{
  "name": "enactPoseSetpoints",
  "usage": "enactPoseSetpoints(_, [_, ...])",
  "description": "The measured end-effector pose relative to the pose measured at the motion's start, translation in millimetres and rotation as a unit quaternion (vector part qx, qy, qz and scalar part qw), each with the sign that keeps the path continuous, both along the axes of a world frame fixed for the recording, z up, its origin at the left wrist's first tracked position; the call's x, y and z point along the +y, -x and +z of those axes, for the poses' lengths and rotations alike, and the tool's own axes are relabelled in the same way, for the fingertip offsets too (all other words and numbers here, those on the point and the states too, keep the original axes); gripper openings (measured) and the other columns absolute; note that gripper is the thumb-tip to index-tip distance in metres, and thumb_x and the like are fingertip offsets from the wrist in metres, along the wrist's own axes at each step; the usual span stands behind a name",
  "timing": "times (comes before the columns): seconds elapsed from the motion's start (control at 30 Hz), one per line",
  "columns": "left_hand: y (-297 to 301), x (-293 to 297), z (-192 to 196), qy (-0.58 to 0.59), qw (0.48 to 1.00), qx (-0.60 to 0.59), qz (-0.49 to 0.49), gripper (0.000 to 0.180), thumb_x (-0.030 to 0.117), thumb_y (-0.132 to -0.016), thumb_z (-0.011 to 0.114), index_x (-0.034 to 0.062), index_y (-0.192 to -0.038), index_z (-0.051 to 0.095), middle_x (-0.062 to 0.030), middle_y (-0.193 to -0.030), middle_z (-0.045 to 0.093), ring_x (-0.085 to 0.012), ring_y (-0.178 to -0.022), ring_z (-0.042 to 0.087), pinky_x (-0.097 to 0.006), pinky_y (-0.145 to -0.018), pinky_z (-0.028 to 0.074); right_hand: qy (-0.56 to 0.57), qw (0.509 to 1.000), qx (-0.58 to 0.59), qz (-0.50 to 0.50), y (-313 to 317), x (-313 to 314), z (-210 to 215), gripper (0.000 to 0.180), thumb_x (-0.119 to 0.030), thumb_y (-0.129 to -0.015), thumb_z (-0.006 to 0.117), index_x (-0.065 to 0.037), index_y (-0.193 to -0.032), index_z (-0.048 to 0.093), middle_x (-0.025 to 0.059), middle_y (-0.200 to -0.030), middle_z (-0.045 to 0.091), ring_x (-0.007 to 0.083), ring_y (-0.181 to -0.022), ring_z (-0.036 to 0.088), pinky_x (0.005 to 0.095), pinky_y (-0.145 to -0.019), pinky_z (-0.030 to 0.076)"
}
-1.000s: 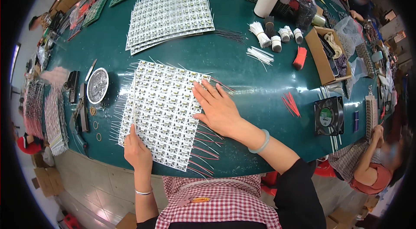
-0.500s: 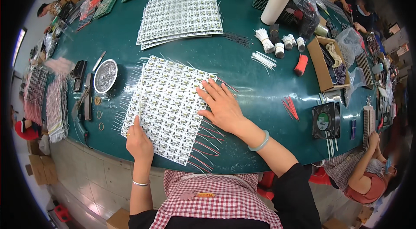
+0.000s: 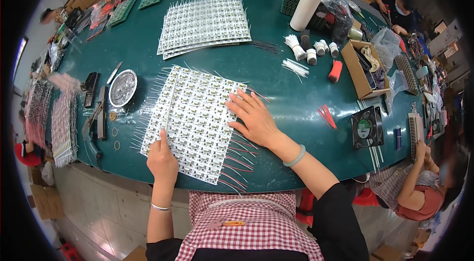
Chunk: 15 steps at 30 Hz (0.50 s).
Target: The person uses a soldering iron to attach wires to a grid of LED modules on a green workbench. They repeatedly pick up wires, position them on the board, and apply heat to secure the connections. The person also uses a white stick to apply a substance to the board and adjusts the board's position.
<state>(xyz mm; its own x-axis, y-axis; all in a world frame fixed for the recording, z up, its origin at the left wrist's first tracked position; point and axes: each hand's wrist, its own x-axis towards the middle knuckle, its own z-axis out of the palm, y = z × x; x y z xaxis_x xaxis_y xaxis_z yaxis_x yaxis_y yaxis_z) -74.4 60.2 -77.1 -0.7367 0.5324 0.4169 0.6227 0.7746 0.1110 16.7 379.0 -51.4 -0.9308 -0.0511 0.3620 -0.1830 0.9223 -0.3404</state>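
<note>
A white panel of small circuit boards lies tilted on the green table before me, with white wires along its left edge and red and white ones along its right. My left hand is closed at the panel's lower left, index finger pointing forward. From that finger a thin pale rod runs across the panel; its exact kind is not clear. Flat on the panel's upper right edge rests my right hand, its fingers a little spread.
Farther back lies a stack of similar panels. A metal bowl and a soldering iron are at left. To the right are wire bundles, red wires, a fan, a cardboard box and a bottle. Co-workers sit around.
My left hand and the thin rod have shifted slightly to the right over the panel. My right hand keeps its place on the panel's edge. The whole view has tilted a little.
</note>
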Motion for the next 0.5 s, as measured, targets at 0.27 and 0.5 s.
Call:
enactPoseSetpoints(0.27, [0.1,-0.1,3.3,-0.007,1.000,-0.019,0.001,0.056,-0.007,-0.082,0.060,-0.0028,-0.138,0.058,-0.0110,-0.090,0.062,-0.0294,-0.081,0.062,-0.038,-0.065,0.051,-0.016,0.999,0.032,0.023,-6.1,-9.0,-9.0,0.041,-0.025,-0.093,0.069,-0.004,-0.128,0.064,0.0110,-0.140,0.061,0.0293,-0.136,0.052,0.0483,-0.112,0.042])
enactPoseSetpoints(0.5, [6.1,7.6,23.1,0.071,0.995,-0.067,-0.029,0.063,-0.006,-0.073,0.062,-0.0091,-0.136,0.057,-0.0119,-0.087,0.062,-0.0308,-0.080,0.063,-0.039,-0.065,0.053,0.005,0.998,0.060,-0.003,-23.8,-3.1,-7.1,0.026,-0.017,-0.092,0.069,-0.005,-0.115,0.070,0.0104,-0.128,0.068,0.0297,-0.127,0.059,0.0459,-0.105,0.047])
